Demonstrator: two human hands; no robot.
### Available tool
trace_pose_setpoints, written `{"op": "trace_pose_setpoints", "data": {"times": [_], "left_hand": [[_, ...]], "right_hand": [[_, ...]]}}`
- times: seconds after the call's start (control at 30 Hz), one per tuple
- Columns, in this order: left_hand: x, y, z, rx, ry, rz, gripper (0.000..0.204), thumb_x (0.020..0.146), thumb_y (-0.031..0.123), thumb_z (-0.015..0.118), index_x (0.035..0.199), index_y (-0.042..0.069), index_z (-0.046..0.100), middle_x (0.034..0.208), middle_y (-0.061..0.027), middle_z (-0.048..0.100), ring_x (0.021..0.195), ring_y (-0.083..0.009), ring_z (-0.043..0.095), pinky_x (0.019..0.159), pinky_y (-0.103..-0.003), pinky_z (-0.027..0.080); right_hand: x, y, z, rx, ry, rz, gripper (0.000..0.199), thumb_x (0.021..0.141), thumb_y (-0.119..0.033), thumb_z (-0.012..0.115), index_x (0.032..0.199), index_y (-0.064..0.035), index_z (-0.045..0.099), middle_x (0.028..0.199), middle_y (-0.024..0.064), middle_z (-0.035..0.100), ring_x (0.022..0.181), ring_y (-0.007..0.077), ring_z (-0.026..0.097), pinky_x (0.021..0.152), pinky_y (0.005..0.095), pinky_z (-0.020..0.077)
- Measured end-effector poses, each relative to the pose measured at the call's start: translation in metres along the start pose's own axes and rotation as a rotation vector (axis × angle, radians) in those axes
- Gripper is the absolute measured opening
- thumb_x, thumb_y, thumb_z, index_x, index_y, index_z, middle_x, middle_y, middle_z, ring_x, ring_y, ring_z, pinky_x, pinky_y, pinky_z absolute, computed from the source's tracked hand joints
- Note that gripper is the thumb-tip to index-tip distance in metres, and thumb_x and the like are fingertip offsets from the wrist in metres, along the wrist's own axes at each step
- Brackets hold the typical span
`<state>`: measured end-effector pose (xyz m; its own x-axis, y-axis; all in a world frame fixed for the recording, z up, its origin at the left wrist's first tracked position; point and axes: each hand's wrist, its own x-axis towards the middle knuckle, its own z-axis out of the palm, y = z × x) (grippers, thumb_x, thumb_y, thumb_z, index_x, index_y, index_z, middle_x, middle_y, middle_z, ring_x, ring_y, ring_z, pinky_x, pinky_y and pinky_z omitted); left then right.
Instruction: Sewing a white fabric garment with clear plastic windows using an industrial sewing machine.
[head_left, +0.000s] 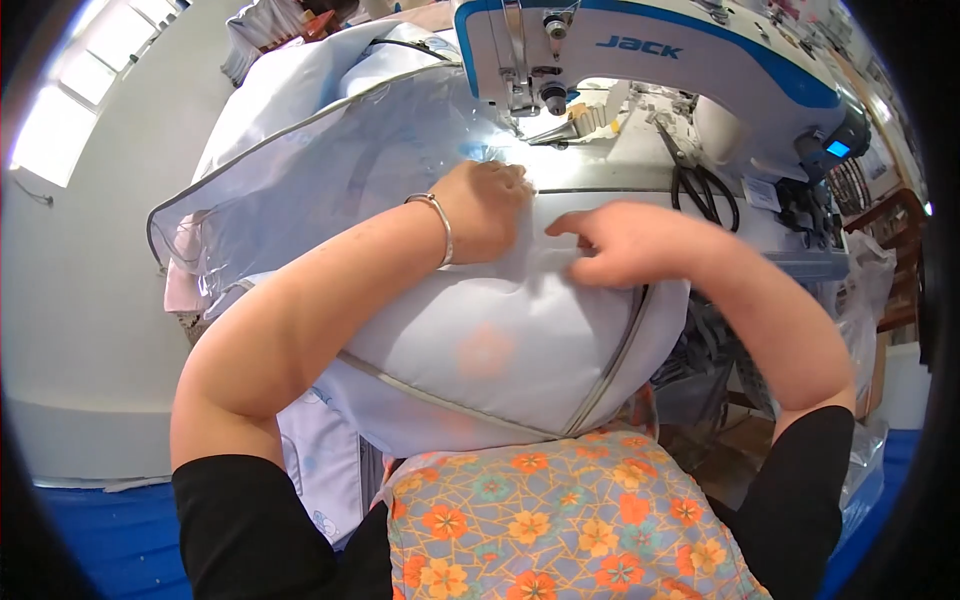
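One pale blue padded fabric cover with grey piping [500, 350] lies from the near lap up toward one far white sewing machine [640, 60]. Two hands press it: left hand [485, 210] flat, right hand [620, 243] pinching a fold. One pair of black scissors [700, 185] lies right on the worktop [600, 175].

A pale plain wall [90, 300] filled the left of the frame, with a bright window [75, 95] glowing at the upper left. Blue floor [95, 530] showed along the lower left and lower right. Dark wooden furniture [890, 260] stood at the right edge.
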<state>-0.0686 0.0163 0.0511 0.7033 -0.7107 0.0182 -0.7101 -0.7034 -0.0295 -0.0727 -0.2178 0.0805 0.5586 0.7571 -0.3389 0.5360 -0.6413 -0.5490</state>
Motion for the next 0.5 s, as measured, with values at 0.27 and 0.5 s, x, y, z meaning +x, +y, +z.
{"op": "trace_pose_setpoints", "data": {"times": [0.27, 0.5], "left_hand": [[0.009, -0.004, -0.014, -0.008, -0.241, -0.037, 0.035, 0.083, 0.013, 0.054, 0.110, -0.004, 0.069, 0.129, -0.0237, 0.060, 0.113, -0.0334, 0.063, 0.097, -0.037, 0.050], [-0.006, -0.002, 0.027, 0.317, 0.101, 0.048, 0.042, 0.089, 0.018, 0.052, 0.124, -0.003, 0.061, 0.128, -0.0195, 0.062, 0.109, -0.0319, 0.065, 0.090, -0.041, 0.053]], "right_hand": [[0.018, -0.001, 0.052, 0.033, 0.266, -0.073, 0.036, 0.091, -0.017, 0.060, 0.126, -0.0120, 0.063, 0.091, 0.0221, 0.070, 0.086, 0.0395, 0.066, 0.081, 0.0465, 0.0517], [0.017, -0.005, 0.044, 0.032, 0.241, -0.071, 0.035, 0.090, -0.017, 0.060, 0.125, -0.0106, 0.064, 0.089, 0.0224, 0.070, 0.083, 0.0398, 0.067, 0.080, 0.0461, 0.0519]]}}
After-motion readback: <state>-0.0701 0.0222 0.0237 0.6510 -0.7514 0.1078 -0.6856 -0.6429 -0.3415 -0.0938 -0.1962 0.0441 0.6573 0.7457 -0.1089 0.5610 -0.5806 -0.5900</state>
